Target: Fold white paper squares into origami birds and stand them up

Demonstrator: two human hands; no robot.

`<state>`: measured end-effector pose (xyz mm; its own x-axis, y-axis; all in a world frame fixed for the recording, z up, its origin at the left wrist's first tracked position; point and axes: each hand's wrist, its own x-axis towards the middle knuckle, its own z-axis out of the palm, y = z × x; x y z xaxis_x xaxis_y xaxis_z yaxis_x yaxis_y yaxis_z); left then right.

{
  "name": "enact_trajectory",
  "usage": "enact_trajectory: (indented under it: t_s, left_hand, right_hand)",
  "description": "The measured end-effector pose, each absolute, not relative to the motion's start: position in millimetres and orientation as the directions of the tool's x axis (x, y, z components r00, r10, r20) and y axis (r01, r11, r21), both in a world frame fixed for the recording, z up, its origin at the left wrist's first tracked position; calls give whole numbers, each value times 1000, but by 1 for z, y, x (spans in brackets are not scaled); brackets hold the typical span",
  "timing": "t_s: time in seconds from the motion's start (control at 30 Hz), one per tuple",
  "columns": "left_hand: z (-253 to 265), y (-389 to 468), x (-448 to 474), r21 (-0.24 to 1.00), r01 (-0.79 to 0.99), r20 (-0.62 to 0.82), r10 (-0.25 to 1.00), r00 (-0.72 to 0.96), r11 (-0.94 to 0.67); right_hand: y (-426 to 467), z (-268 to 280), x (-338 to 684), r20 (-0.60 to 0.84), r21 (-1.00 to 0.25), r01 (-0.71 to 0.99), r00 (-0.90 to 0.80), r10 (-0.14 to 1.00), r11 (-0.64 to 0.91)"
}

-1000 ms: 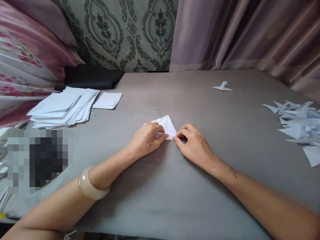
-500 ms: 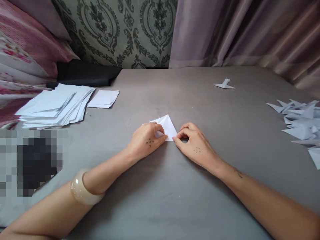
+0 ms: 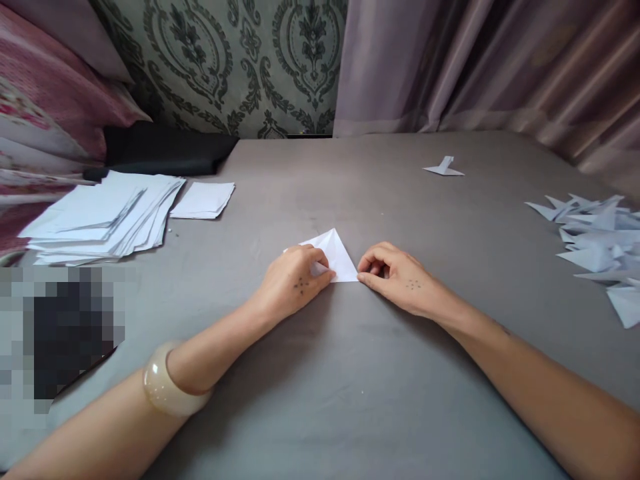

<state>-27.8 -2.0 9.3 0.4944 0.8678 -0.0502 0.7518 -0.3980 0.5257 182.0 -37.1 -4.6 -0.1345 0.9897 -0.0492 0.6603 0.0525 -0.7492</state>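
A partly folded sheet of white paper (image 3: 339,257) lies on the grey table, its peak pointing away from me and crease lines showing. My left hand (image 3: 299,277) covers its left part, thumb and fingers pinching a folded edge. At the paper's lower right corner, my right hand (image 3: 395,275) has thumb and forefinger pinched together on the tip, the other fingers curled. A pale bangle (image 3: 173,383) sits on my left forearm. The underside of the paper and its portion beneath my left hand are hidden.
Stacked white sheets (image 3: 100,207) lie at the left, beside a smaller pile of paper squares (image 3: 204,200). Folded black cloth (image 3: 165,148) rests behind them. Several folded paper pieces (image 3: 600,233) are heaped at the right; a single folded paper figure (image 3: 444,167) stands farther back.
My right hand has shifted slightly right, out to the paper's lower right corner, and more of that corner shows. My left hand stays on the paper. The view has turned slightly.
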Motion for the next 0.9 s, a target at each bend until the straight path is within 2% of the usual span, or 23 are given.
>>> enact_trajectory:
  t_s: [0.1, 0.17, 0.23, 0.33, 0.6, 0.73, 0.9]
  left_hand:
    - [6, -3, -29, 503, 746, -2, 862, 507, -437]
    - [3, -4, -30, 496, 738, 30, 859, 512, -457]
    - [0, -4, -30, 494, 735, 47, 859, 511, -464]
    - [-2, -5, -31, 506, 733, 58, 866, 497, -454]
    - [-1, -7, -35, 624, 705, 39, 915, 402, -336]
    - [2, -1, -45, 689, 643, -49, 865, 500, -333]
    - [5, 5, -54, 677, 615, -43, 812, 582, -405]
  right_hand:
    - [-41, -3, 177, 5, -773, 633, -76, 997, 52]
    - [-47, -3, 171, 113, -771, 621, -80, 990, 138]
    - [-53, -4, 165, 231, -737, 611, -173, 958, 288]
    - [-57, -9, 161, 310, -648, 626, -303, 901, 433]
    - [-60, -9, 159, 262, -485, 745, -375, 889, 458]
    - [-60, -9, 159, 237, -456, 762, -394, 888, 460]
    - [-60, -8, 159, 211, -423, 776, -418, 883, 469]
